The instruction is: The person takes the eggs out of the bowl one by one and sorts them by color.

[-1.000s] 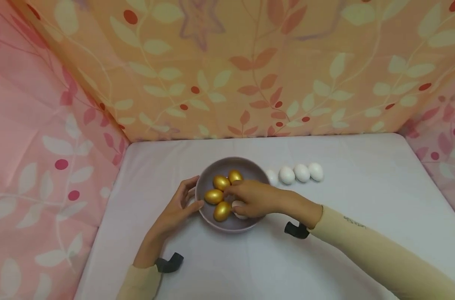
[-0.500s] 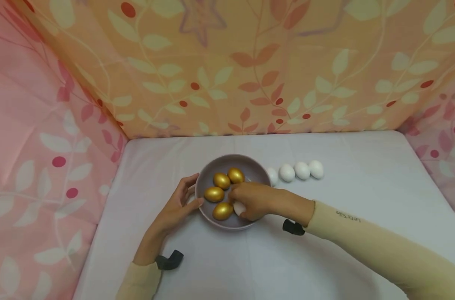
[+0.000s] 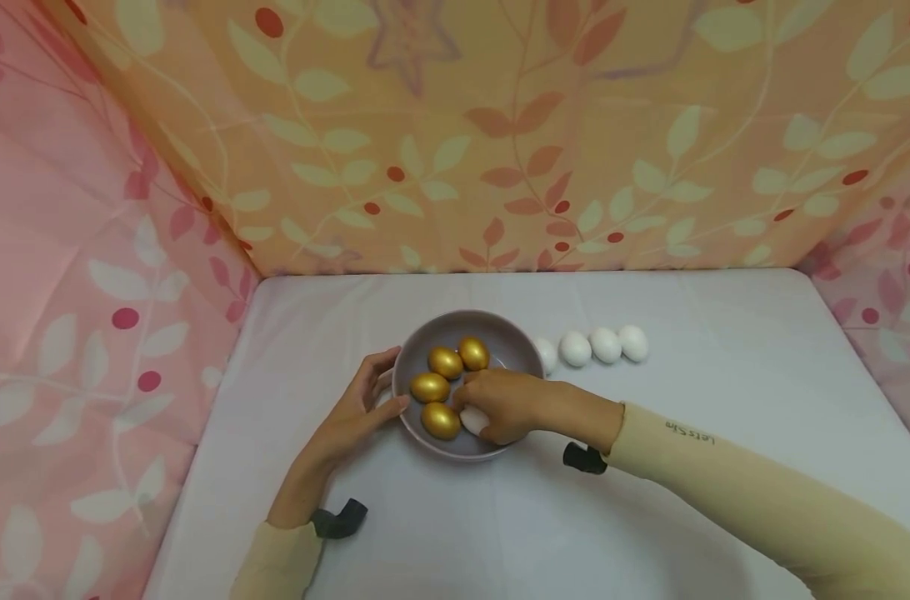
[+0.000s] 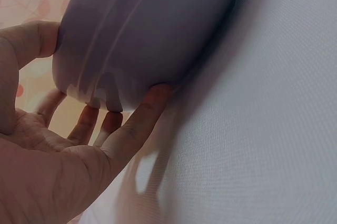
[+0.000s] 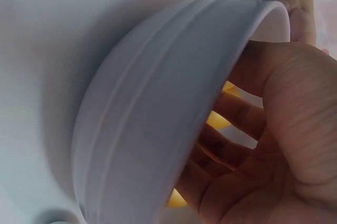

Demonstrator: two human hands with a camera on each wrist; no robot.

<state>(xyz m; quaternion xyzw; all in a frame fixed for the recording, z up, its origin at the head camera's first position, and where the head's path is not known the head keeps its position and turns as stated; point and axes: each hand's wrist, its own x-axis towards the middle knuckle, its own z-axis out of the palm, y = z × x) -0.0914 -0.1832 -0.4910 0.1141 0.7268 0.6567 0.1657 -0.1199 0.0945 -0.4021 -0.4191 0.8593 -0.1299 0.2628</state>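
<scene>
A round mauve bowl stands on the white cloth and holds several golden eggs and one white egg. My left hand grips the bowl's left side; in the left wrist view the thumb is at the rim and the other fingers spread along the outer wall. Reaching over the right rim, my right hand has its fingers curled around the white egg, which it partly covers. In the right wrist view the bowl wall hides the fingertips and the white egg, while bits of golden egg show between the fingers.
A row of several white eggs lies on the table to the right of the bowl, the nearest one partly behind its rim. Patterned cloth walls enclose the back and both sides. Each wrist carries a small black mount.
My right hand has sunk lower into the bowl and its fingers have closed around the white egg. The nearest golden egg has turned and shifted slightly. The left hand keeps its place.
</scene>
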